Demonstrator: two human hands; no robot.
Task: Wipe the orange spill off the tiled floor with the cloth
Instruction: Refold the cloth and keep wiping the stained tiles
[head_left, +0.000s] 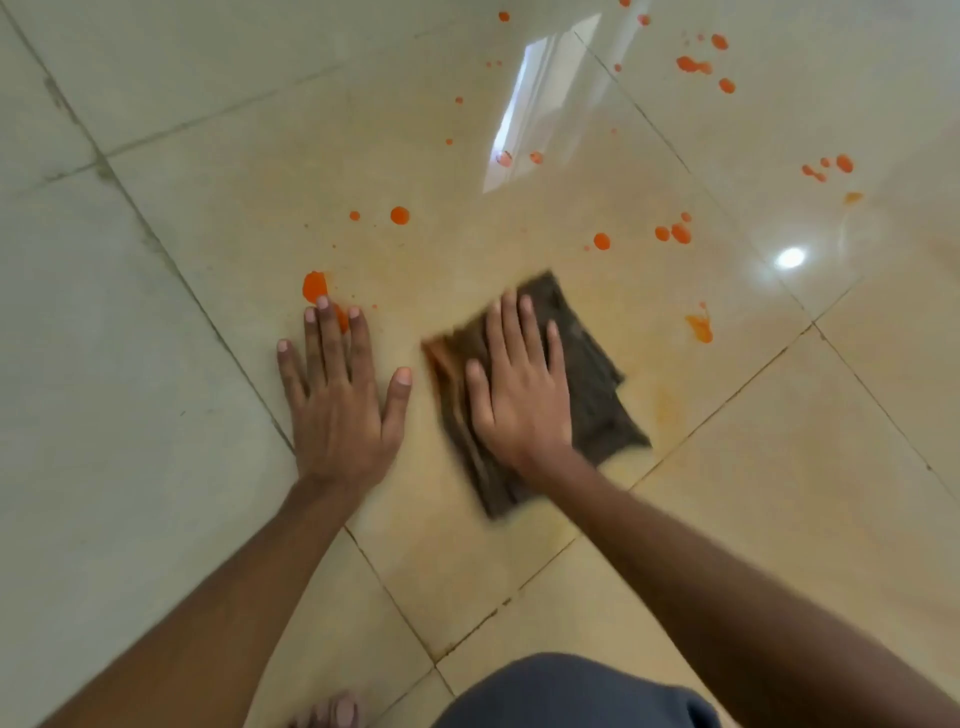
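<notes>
At centre frame, the right hand (519, 395) lies flat on a dark brown folded cloth (597, 405), fingers straight and pressing it to the glossy beige tiled floor (156, 364). The cloth's left edge is stained orange. Just left of it, the left hand (340, 410) rests palm-down on the tiles with fingers spread, its fingertips touching one blotch of the orange spill (314, 286). Further drops are scattered across the upper centre and upper right, with faint smears right of the cloth.

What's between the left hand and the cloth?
Head view: a narrow strip of bare tiled floor separates the left hand and the cloth; no drops there. The nearest orange blob lies at that hand's fingertips.
</notes>
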